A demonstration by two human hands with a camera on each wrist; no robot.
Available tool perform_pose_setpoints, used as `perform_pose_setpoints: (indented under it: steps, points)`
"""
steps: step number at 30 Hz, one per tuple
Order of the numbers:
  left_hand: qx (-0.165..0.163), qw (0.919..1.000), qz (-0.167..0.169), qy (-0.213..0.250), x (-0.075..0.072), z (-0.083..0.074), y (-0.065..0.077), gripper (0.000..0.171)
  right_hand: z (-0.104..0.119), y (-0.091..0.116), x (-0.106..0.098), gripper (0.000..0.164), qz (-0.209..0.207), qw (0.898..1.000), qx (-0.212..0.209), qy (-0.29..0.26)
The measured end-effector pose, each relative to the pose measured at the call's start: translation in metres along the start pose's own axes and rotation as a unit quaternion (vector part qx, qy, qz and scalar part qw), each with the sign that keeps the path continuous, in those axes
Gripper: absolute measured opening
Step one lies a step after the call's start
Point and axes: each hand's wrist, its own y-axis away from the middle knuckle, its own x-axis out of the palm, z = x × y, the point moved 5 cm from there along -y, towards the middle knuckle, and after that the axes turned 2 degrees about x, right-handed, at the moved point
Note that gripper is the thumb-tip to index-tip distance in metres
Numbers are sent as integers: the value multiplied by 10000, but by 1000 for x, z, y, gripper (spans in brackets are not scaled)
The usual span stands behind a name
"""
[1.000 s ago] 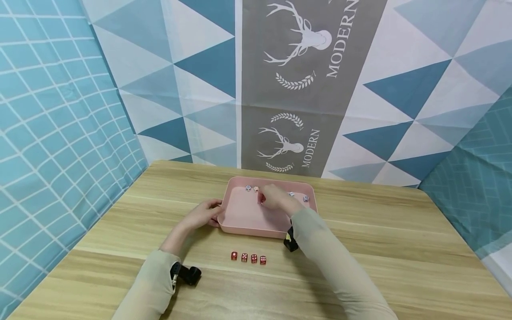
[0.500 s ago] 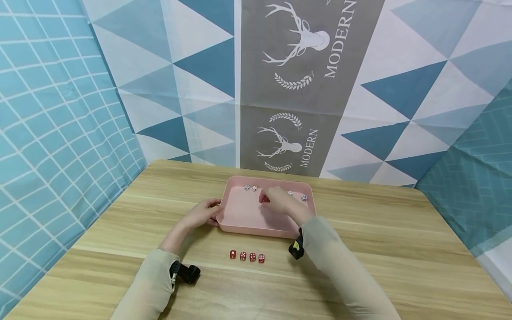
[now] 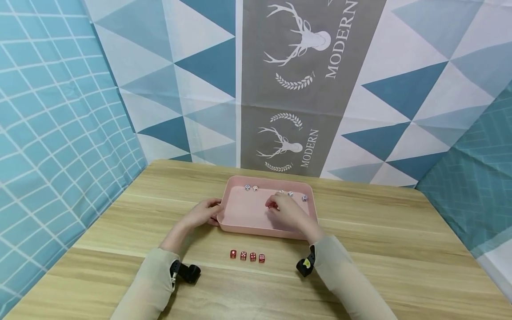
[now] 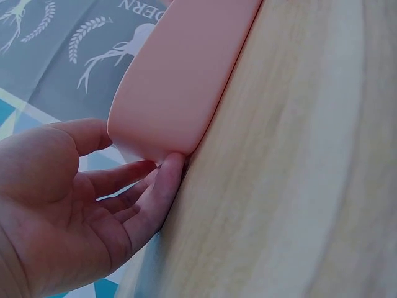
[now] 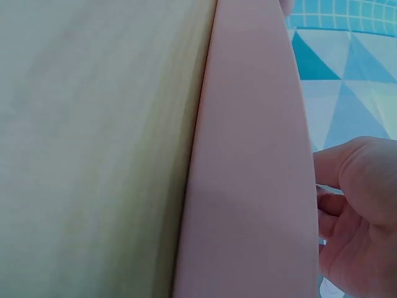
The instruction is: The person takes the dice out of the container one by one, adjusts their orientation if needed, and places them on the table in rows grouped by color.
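Observation:
In the head view, a shallow pink tray [image 3: 244,218] lies on the table. My left hand [image 3: 202,213] holds its left end, thumb at the rim; the left wrist view shows the other fingers [image 4: 167,183] low against the tray's corner. Over the tray's inside, my right hand [image 3: 287,210] pinches a red die [image 3: 270,206] in its fingertips, and the die is partly covered by them. In the right wrist view the tray's wall [image 5: 254,155] hides the fingertips. Several red dice [image 3: 253,257] stand in a row on the table in front of the tray.
Light dice sit along the tray's back: a pair [image 3: 251,188] at the left and several [image 3: 290,194] behind the right hand and to its right. The wooden table [image 3: 380,240] runs back to a patterned cloth wall [image 3: 216,111].
My right hand has moved right and toward the front inside the tray, keeping the red die, and another light die shows behind it. The left hand stays at the tray's end.

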Motion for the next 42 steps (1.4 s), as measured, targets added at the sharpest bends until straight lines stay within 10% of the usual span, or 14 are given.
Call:
perform_pose_setpoints:
  steps: [42]
  points:
    - [28, 9999, 87, 52, 1, -1, 0, 44, 10, 68, -15, 9, -678, 9918, -681, -839]
